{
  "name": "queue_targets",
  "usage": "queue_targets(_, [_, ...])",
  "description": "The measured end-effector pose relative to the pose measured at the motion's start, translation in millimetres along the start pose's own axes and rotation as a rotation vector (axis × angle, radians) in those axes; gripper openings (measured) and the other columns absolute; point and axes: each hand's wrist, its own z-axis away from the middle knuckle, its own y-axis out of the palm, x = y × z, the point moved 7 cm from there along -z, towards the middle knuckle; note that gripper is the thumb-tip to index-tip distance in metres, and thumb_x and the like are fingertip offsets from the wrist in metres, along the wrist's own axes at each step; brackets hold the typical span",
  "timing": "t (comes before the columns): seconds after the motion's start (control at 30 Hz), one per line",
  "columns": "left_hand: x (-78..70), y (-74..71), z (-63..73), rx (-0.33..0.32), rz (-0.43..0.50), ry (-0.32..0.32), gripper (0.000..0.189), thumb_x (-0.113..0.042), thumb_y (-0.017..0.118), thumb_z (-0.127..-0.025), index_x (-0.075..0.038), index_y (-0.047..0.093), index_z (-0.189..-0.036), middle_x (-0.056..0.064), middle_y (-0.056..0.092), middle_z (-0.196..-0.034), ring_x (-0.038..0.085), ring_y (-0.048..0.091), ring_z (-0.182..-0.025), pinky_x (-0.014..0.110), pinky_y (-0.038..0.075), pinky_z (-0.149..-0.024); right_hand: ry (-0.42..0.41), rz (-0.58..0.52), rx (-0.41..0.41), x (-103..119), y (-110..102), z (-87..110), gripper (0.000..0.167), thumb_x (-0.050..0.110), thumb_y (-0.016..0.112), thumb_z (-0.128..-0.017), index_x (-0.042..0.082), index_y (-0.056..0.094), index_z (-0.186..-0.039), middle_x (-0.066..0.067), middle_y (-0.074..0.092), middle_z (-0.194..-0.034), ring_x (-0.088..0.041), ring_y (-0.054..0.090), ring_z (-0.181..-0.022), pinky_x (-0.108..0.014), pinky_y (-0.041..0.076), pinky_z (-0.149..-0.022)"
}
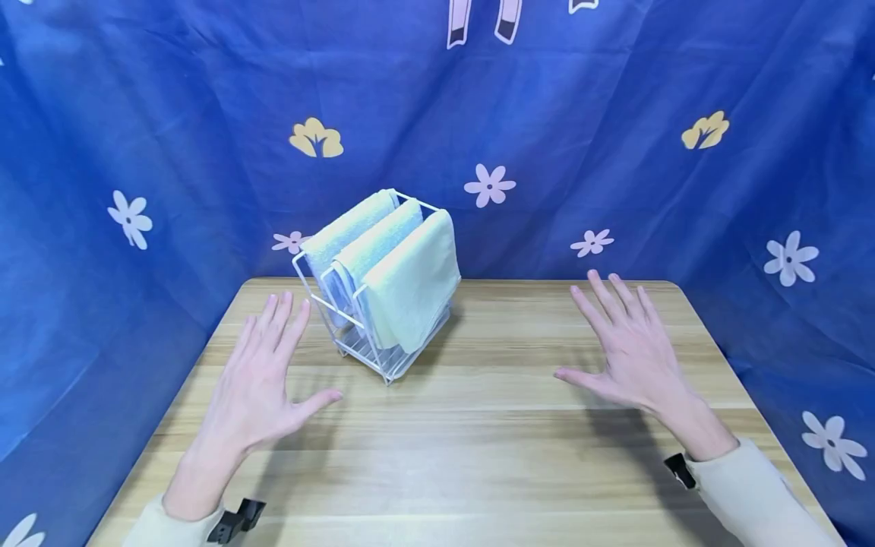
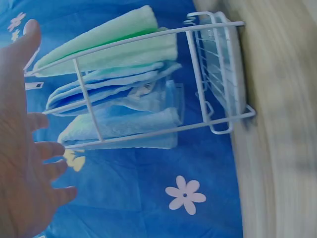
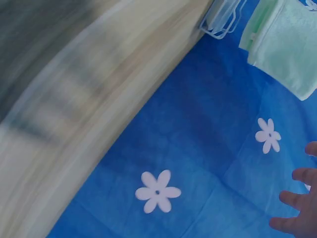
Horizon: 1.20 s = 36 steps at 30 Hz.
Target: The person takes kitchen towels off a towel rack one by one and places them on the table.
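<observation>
A white wire rack (image 1: 372, 357) stands on the table, left of the middle. Three folded towels hang over its bars: a pale green towel (image 1: 413, 281) at the front right, a light blue towel (image 1: 379, 235) in the middle and another light blue towel (image 1: 352, 224) behind. My left hand (image 1: 256, 387) is spread above the table just left of the rack, apart from it and holding nothing. On the right side, my right hand (image 1: 632, 349) hovers with fingers and thumb spread, well away from the rack. The left wrist view shows the rack (image 2: 198, 74) beyond my fingers.
The wooden table (image 1: 478, 456) has rounded back corners. Blue cloth (image 1: 547, 99) printed with flowers hangs behind it and on both sides. A black strap piece (image 1: 235, 520) shows at the left wrist and another black piece (image 1: 680, 471) at the right.
</observation>
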Motion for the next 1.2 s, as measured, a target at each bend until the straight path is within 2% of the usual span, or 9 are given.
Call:
queue_targets(0.2, [-3.1,-4.9,-7.4,-0.087,0.148,-0.001,0.113,-0.088,0.051,-0.089,-0.011,0.026,-0.167,0.02,0.027,-0.173,0.037,0.022,-0.164,0.032,0.009,-0.14,-0.05,-0.02,0.019,16,4,-20.4,0.114,0.098,0.042,-0.08,0.02,0.039,-0.164,-0.014,0.035,-0.172,-0.046,0.037,-0.155,-0.071,0.031,-0.126])
queue_targets(0.4, [-5.6,-10.6,-14.0,-0.241,0.27,0.027,0.106,-0.081,0.055,-0.092,0.0,0.042,-0.159,0.026,0.043,-0.163,0.031,0.036,-0.16,0.02,0.02,-0.135,-0.132,-0.063,-0.031,39,3,-42.9,0.11,0.098,0.029,-0.086,0.02,0.04,-0.163,-0.014,0.039,-0.17,-0.043,0.039,-0.154,-0.068,0.035,-0.125])
queue_targets(0.57, [-3.9,-13.8,-20.3,-0.323,0.367,0.001,0.096,-0.075,0.061,-0.094,-0.002,0.048,-0.156,0.027,0.054,-0.155,0.01,0.044,-0.154,0.013,0.03,-0.129,-0.211,-0.082,-0.11,57,-4,-61.8,0.106,0.094,0.031,-0.089,0.017,0.044,-0.161,-0.014,0.043,-0.168,-0.041,0.042,-0.153,-0.065,0.04,-0.123])
queue_targets(0.67, [-2.3,-16.3,-23.4,-0.374,0.469,-0.018,0.079,-0.05,0.075,-0.095,-0.002,0.052,-0.154,0.028,0.058,-0.15,0.002,0.051,-0.146,0.012,0.038,-0.124,-0.254,-0.093,-0.153,67,-7,-72.5,0.103,0.092,0.033,-0.091,0.017,0.047,-0.159,-0.013,0.047,-0.165,-0.039,0.046,-0.151,-0.061,0.043,-0.123])
queue_targets(0.8, [0.2,-16.8,-29.2,-0.422,0.637,-0.069,0.069,0.005,0.079,-0.083,0.003,0.056,-0.148,0.003,0.068,-0.145,0.003,0.063,-0.135,0.017,0.051,-0.115,-0.299,-0.125,-0.208,76,-8,-85.1,0.098,0.089,0.038,-0.092,0.016,0.052,-0.155,-0.013,0.054,-0.16,-0.037,0.052,-0.147,-0.055,0.045,-0.123])
queue_targets(0.87, [0.9,-16.1,-32.4,-0.436,0.714,-0.108,0.072,0.019,0.075,-0.078,0.005,0.057,-0.146,-0.005,0.07,-0.141,0.005,0.067,-0.13,0.019,0.055,-0.111,-0.315,-0.155,-0.228,79,-9,-91.7,0.095,0.087,0.041,-0.093,0.015,0.055,-0.153,-0.013,0.058,-0.157,-0.037,0.055,-0.144,-0.053,0.047,-0.122])
queue_targets(0.93, [0.9,-15.4,-35.2,-0.453,0.778,-0.145,0.067,0.023,0.073,-0.08,0.007,0.058,-0.143,-0.009,0.072,-0.136,0.006,0.07,-0.125,0.02,0.058,-0.107,-0.329,-0.189,-0.235,83,-9,-98.4,0.093,0.086,0.043,-0.093,0.015,0.057,-0.151,-0.013,0.06,-0.155,-0.037,0.057,-0.142,-0.054,0.05,-0.119])
queue_targets(1.0, [0.4,-14.7,-37.6,-0.476,0.854,-0.173,0.061,0.023,0.071,-0.082,0.008,0.06,-0.141,-0.002,0.076,-0.13,0.008,0.073,-0.12,0.019,0.06,-0.103,-0.34,-0.22,-0.233,85,-9,-105.3,0.091,0.085,0.044,-0.093,0.016,0.057,-0.151,-0.012,0.061,-0.153,-0.036,0.057,-0.142,-0.054,0.052,-0.117])
queue_targets(1.2, [2.1,-12.9,-42.7,-0.546,0.946,-0.264,0.047,0.018,0.071,-0.086,0.006,0.067,-0.132,-0.002,0.08,-0.118,0.007,0.078,-0.106,0.015,0.062,-0.092,-0.38,-0.28,-0.238,97,-8,-124.9,0.082,0.078,0.057,-0.093,0.018,0.061,-0.148,-0.01,0.066,-0.147,-0.033,0.061,-0.137,-0.05,0.054,-0.116])
